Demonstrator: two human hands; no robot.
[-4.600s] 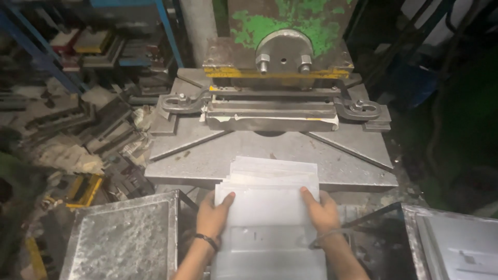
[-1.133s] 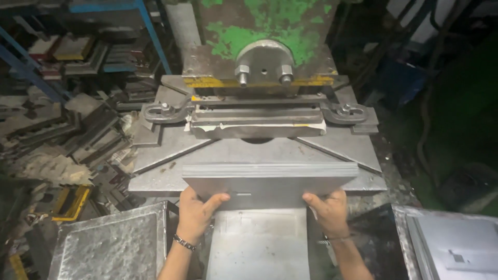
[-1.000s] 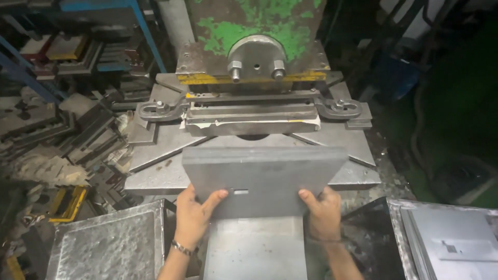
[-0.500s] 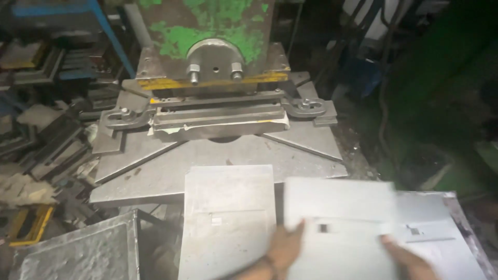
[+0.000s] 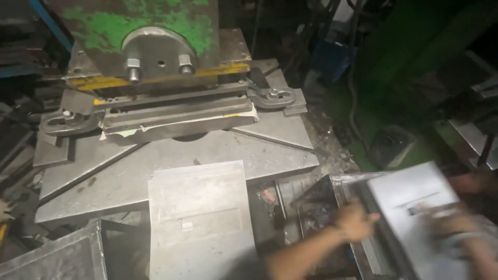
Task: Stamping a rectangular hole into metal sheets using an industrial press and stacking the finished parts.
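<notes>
A pale metal sheet [image 5: 410,202] with a small dark slot lies tilted over the metal tray [image 5: 363,249] at the lower right. My left hand [image 5: 357,222] grips the sheet's left edge. My right hand [image 5: 450,224], blurred by motion and wearing a wristband, lies over the sheet's near right part and holds it. A second grey sheet stack [image 5: 199,218] rests in the middle, against the front of the press bed [image 5: 270,155], with neither hand on it.
A green press [image 5: 155,26] with a yellow-edged ram stands behind, its die [image 5: 176,111] clamped on the bed. A grey metal tray [image 5: 46,256] sits at the lower left. Scrap and metal parts crowd the left edge. A reddish shape [image 5: 474,181] beyond the sheet is unclear.
Both hands lifted the top sheet off the middle stack and swung it right onto the tray. My view has turned right with them.
</notes>
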